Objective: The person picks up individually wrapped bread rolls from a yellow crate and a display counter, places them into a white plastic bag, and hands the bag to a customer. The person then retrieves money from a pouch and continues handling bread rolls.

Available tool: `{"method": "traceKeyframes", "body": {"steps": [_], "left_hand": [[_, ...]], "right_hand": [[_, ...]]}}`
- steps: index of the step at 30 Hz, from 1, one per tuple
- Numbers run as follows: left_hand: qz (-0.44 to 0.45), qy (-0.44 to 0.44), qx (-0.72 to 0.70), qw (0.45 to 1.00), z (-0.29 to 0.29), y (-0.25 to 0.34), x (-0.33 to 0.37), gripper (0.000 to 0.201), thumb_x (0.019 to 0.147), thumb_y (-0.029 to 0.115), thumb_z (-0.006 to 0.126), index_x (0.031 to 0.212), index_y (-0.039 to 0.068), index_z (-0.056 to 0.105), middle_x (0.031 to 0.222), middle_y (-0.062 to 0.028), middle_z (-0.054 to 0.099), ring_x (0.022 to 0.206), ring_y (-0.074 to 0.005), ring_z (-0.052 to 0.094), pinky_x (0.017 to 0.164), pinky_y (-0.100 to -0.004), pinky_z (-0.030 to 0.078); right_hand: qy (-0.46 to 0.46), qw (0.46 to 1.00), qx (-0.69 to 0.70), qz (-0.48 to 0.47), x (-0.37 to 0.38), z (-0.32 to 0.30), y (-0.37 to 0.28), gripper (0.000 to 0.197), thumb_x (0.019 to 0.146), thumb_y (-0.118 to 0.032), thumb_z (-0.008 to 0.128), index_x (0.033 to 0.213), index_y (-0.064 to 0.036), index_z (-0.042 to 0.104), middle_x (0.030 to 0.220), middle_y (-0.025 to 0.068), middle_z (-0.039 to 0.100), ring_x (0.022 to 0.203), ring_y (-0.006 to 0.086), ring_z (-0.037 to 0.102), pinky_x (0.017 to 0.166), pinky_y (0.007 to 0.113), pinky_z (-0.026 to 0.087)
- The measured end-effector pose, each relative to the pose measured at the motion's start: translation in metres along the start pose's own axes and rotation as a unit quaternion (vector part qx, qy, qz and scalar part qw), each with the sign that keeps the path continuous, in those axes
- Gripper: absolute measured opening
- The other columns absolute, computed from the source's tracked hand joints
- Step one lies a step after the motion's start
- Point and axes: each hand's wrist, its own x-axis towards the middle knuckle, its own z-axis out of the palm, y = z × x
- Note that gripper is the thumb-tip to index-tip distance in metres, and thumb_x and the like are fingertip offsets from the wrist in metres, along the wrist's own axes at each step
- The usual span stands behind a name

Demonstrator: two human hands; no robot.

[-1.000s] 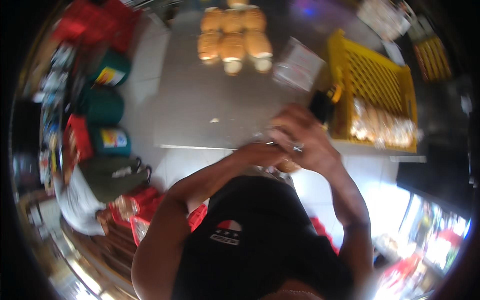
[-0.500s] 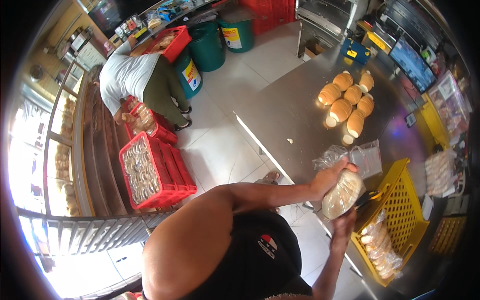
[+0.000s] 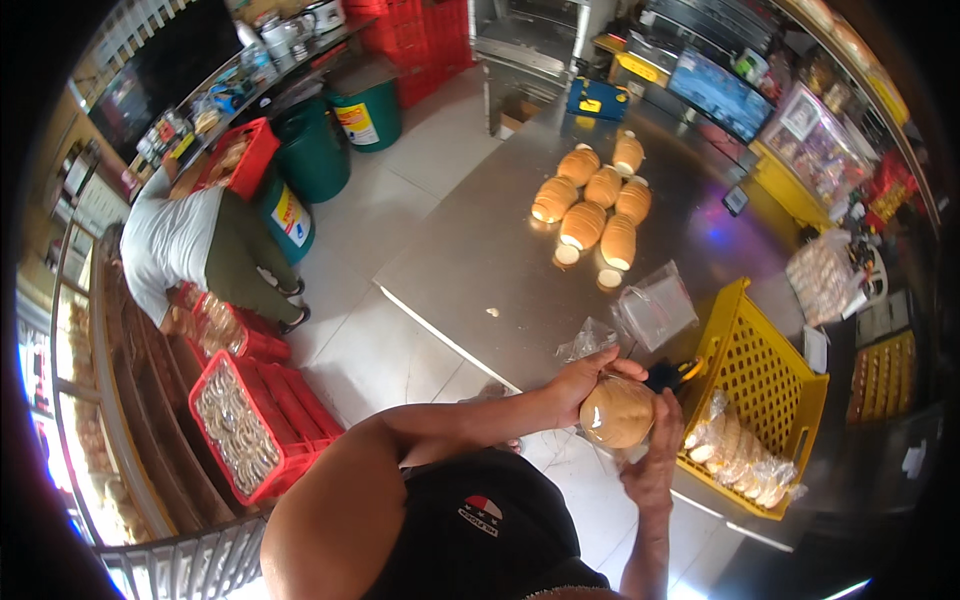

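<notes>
Both my hands hold one round bread loaf (image 3: 617, 413) wrapped in a clear plastic bag, just off the near edge of the steel table (image 3: 480, 275). My left hand (image 3: 585, 375) grips its top left side. My right hand (image 3: 655, 455) cups it from below and the right. A yellow plastic crate (image 3: 765, 365) with bagged bread slices sits right beside the loaf. Several unbagged loaves (image 3: 595, 200) lie further back on the table. A stack of clear bags (image 3: 655, 308) lies between them and my hands.
A person in a white shirt (image 3: 185, 245) bends over red crates (image 3: 245, 425) of baked goods on the floor at left. Green bins (image 3: 365, 110) stand beyond. A display case (image 3: 820, 150) and a second yellow crate (image 3: 880, 375) are at right.
The view swung and steadied between frames. The bagged loaf stays in both hands, now held a little lower beside the yellow crate.
</notes>
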Motion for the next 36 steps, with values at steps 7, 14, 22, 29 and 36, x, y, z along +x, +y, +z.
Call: {"method": "traceKeyframes", "body": {"steps": [7,14,22,29,36], "left_hand": [[0.147,-0.032,0.084,0.985,-0.021,-0.006,0.039,0.057,0.108,0.051,0.039,0.109,0.001,0.067,0.125,-0.0134,0.063,0.106,-0.0258,0.066,0.098,-0.0402,0.052],[0.094,-0.023,0.248,0.964,-0.019,0.001,0.053,0.061,0.109,0.052,0.032,0.123,0.002,0.064,0.117,-0.0129,0.068,0.11,-0.0185,0.064,0.1,-0.0344,0.049],[-0.291,-0.309,0.481,0.767,0.022,0.121,0.03,0.065,0.105,0.059,0.037,0.119,0.003,0.067,0.106,-0.0141,0.071,0.115,-0.0216,0.063,0.1,-0.0352,0.048],[-0.503,-0.377,0.204,0.751,0.007,0.09,0.071,0.051,0.101,0.045,0.055,0.117,-0.003,0.065,0.093,-0.0198,0.073,0.091,-0.0234,0.071,0.091,-0.0313,0.052],[-0.072,-0.436,0.833,0.333,0.022,0.032,0.099,0.053,0.076,0.04,0.076,0.112,0.003,0.068,0.114,-0.0115,0.066,0.115,-0.0276,0.06,0.105,-0.0584,0.035]], "right_hand": [[0.038,0.775,0.514,0.366,-0.028,0.048,0.009,0.071,0.086,-0.026,0.075,0.145,-0.0016,0.042,0.133,0.0185,0.058,0.125,0.0328,0.057,0.103,0.047,0.047],[0.046,0.993,0.099,0.048,0.016,0.028,-0.003,0.088,0.077,-0.037,0.085,0.142,0.001,0.041,0.138,0.0231,0.05,0.122,0.0312,0.057,0.099,0.046,0.049],[0.07,0.969,0.157,0.176,0.028,0.027,-0.021,0.032,0.084,-0.007,0.074,0.116,-0.0065,0.07,0.131,0.0121,0.061,0.107,0.0289,0.064,0.091,0.04,0.053],[-0.018,0.989,-0.14,-0.039,0.079,0.002,-0.033,0.04,0.069,-0.015,0.081,0.108,-0.015,0.075,0.132,0.0072,0.059,0.123,0.0303,0.056,0.1,0.047,0.045],[-0.1,0.983,0.015,0.152,-0.006,0.022,0.053,0.02,0.082,-0.013,0.072,0.101,-0.0074,0.074,0.092,0.011,0.072,0.083,0.0258,0.069,0.069,0.037,0.053]]}}
